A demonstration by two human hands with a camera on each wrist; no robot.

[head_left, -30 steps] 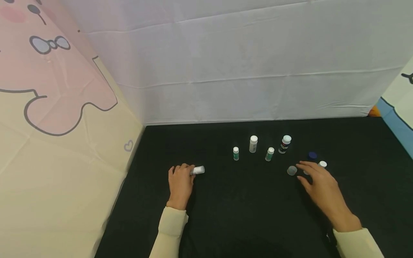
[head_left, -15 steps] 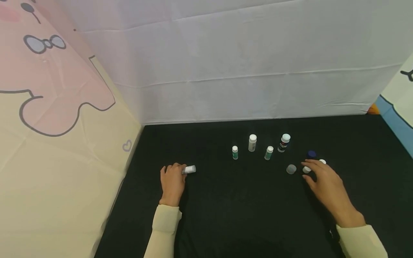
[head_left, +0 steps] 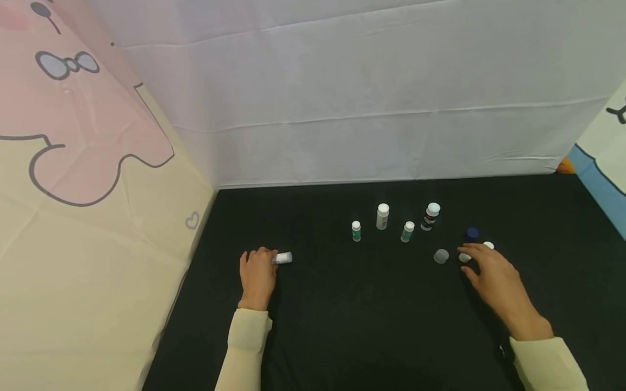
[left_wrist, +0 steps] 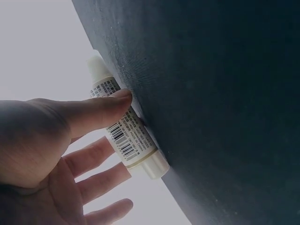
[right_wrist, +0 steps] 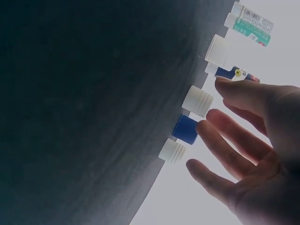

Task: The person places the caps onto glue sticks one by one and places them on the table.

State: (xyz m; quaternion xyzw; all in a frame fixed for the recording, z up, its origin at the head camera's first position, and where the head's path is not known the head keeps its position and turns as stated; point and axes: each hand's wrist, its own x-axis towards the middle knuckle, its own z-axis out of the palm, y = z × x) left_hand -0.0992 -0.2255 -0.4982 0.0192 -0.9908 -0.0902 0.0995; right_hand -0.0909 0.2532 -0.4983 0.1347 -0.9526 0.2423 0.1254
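Observation:
At the table's left side my left hand (head_left: 257, 278) holds a white labelled tube (head_left: 282, 258) lying on its side; in the left wrist view the thumb presses across the tube (left_wrist: 125, 136), which touches the dark surface. On the right, my right hand (head_left: 500, 288) hovers with parted, bent fingers beside a white cap (head_left: 464, 257), holding nothing. Another white cap (head_left: 488, 245) and a blue cap (head_left: 471, 234) are just beyond its fingers. A translucent cap (head_left: 441, 256) lies to their left. The right wrist view shows the blue cap (right_wrist: 185, 129) between two ribbed white ones.
Behind the caps stand two small green-labelled bottles (head_left: 356, 232) (head_left: 407, 232), a white bottle (head_left: 382, 217) and a dark-labelled bottle (head_left: 430, 217) with a white lid. The black table (head_left: 342, 315) meets a pale cloth (head_left: 318, 152) at the back.
My left hand has slid left along the table with the tube. My right hand has shifted slightly right, away from the translucent cap, uncovering more of the white cap near its fingers.

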